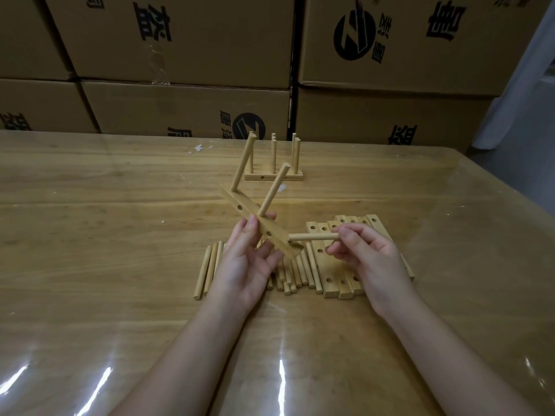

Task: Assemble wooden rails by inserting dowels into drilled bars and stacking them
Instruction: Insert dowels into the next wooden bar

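My left hand (247,261) holds a drilled wooden bar (260,225) tilted in the air above the table. Two dowels (274,190) stand out of the bar's top face, and open holes show on its side. My right hand (365,255) pinches a third dowel (313,237), held level, with its tip touching the bar's near end. Loose dowels (210,267) lie in a row under my left hand. Drilled bars (330,256) lie side by side under my right hand. Finished rails (274,175) with upright dowels stand farther back.
The wooden table (120,235) has a glossy transparent cover with light glare near the front edge. Large cardboard boxes (186,106) are stacked along the far side. The table's right edge (492,181) curves away at the right.
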Tool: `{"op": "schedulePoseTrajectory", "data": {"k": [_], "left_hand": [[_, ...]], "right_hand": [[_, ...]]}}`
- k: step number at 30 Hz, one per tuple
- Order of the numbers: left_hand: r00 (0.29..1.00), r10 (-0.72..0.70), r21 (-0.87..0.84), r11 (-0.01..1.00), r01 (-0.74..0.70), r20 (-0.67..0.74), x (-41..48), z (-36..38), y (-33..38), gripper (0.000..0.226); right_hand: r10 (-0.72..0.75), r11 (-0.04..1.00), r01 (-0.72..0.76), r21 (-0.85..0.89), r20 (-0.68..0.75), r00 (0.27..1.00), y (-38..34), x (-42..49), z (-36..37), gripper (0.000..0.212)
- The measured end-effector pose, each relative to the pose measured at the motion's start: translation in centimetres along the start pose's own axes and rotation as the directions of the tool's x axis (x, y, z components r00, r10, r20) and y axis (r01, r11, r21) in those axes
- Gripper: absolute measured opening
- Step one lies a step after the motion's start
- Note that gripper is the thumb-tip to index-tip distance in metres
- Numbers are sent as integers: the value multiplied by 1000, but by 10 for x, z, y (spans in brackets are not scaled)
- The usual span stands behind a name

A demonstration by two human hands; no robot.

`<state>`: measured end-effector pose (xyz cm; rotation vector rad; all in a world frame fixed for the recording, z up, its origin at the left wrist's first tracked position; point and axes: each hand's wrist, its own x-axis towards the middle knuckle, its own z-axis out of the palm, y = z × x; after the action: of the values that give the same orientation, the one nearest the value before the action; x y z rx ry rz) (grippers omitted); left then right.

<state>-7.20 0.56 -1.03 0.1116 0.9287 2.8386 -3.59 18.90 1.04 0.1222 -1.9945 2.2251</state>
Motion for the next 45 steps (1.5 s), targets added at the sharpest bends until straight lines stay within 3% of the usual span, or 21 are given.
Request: {"op": "schedulePoseTrajectory", "data": {"k": [11, 19, 26, 29, 32, 34, 36, 40, 45], "left_hand": [[1000, 5, 7, 1000, -5, -3, 1, -2, 0, 14], [1000, -13, 56, 998, 12, 6, 0, 1, -1, 23], [1000, -16, 83, 996, 14, 22, 0, -1, -1, 24], [1000, -16, 93, 996, 14, 21, 0, -1, -2, 21], [999, -29, 108, 994, 25, 31, 0, -1, -2, 21], [999, -33, 114, 993, 29, 38, 0, -1, -2, 25], [999, -31, 118, 993, 26, 44, 0, -2, -2, 27], [999, -16, 89, 996, 12, 44, -1, -3, -2, 20], [999, -5, 72, 997, 3, 35, 1, -3, -2, 15]], "right_hand": [[29, 1000, -29, 4, -2, 1000, 1, 2, -2, 18], [37, 989, -48, 137, 80, 996, 0, 2, -4, 24], [23, 996, -30, 81, 82, 996, -2, 1, -3, 22], [-15, 998, 3, 69, 168, 986, -3, -1, 0, 22], [-60, 991, 55, 121, 39, 997, -5, -2, 4, 20], [-164, 982, 159, -105, -42, 986, -6, -2, 3, 24], [-261, 909, 256, -329, 30, 965, -5, -4, 4, 25], [-271, 839, 313, -446, 156, 950, -2, -5, 7, 22], [-291, 681, 348, -645, 197, 936, 3, -3, 6, 27]]}}
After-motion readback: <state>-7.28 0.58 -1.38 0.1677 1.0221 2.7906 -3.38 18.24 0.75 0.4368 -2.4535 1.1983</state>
